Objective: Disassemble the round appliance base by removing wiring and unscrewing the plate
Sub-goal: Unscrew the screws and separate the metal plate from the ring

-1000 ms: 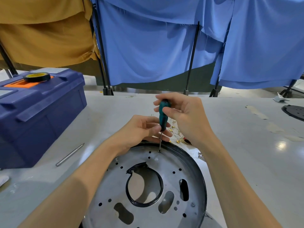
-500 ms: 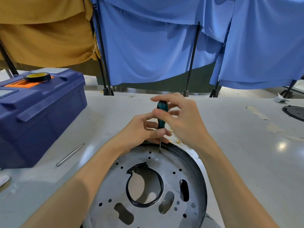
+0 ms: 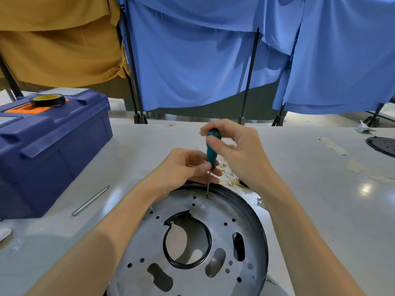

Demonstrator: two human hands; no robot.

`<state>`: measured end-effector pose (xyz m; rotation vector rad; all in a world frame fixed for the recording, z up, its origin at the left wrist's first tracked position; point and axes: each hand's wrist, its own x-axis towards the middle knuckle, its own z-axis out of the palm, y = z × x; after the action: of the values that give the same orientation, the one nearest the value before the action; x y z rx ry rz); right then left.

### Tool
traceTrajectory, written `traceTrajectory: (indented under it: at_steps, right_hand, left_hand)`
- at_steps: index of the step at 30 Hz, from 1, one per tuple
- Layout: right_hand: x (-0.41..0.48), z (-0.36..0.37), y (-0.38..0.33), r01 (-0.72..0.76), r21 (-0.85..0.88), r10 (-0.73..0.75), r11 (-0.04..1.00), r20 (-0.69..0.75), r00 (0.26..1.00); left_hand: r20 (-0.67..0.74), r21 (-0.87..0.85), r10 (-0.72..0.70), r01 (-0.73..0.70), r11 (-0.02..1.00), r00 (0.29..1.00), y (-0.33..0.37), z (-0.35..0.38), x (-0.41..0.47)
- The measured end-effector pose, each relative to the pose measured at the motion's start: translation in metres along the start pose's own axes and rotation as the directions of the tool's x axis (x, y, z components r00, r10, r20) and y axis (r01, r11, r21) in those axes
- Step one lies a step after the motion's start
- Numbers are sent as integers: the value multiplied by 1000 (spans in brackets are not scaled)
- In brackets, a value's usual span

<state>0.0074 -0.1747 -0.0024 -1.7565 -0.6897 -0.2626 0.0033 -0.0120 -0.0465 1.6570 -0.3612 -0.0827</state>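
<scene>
The round appliance base (image 3: pixel 259 223) lies flat at the near edge of the table, its black rim around a silver metal plate (image 3: pixel 222 212) with several holes and a black gasket ring (image 3: pixel 188 242) at the centre. A green-handled screwdriver (image 3: pixel 211 148) stands upright with its tip in a screw (image 3: pixel 207 196) at the plate's far edge. My right hand (image 3: pixel 237 148) pinches the top of the handle. My left hand (image 3: pixel 186 167) pinches the handle's lower end and rests on the rim. Loose wires with gold terminals (image 3: pixel 229 180) lie just behind the base.
A blue toolbox (image 3: pixel 49 146) with a roll of black tape (image 3: pixel 47 100) on its lid stands at the left. A metal rod (image 3: pixel 90 200) lies beside it. Another dark round part (image 3: pixel 382 146) sits at the far right edge. Blue and ochre cloths hang behind the table.
My right hand's fingers have shifted round the top of the screwdriver handle, as in turning it. The left hand and the base have stayed put.
</scene>
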Motion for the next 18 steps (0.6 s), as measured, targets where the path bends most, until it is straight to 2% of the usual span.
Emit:
traceTrajectory:
  at_steps: [3,6,8,10,12,15,18]
  right_hand:
    - [-2,4,0,17,-119,-20,993,-27,999]
    - [0,1,0,8,-22,-9,1000,-45,999]
    - [-1,0,-1,4,25,-3,1000,-17,1000]
    - [-2,3,0,21,-45,-21,999,-2,1000]
    - [-3,6,0,27,-121,-28,992,-12,1000]
    - [0,1,0,-11,-17,10,1000,-26,1000]
    - [0,0,0,-8,-8,8,1000,-13,1000]
  left_hand:
    - [-21,17,6,-6,1000,1000,2,2,0]
    - [54,-28,-10,12,1000,998,1,2,-2]
    - [29,-28,-18,19,999,999,1,2,-1]
    - [-22,4,-2,2,1000,1000,1,3,1]
    - [-12,7,7,-7,1000,1000,2,3,0]
    - [62,-41,-12,14,999,998,1,1,-2]
    - [41,-23,-34,35,999,999,-1,2,0]
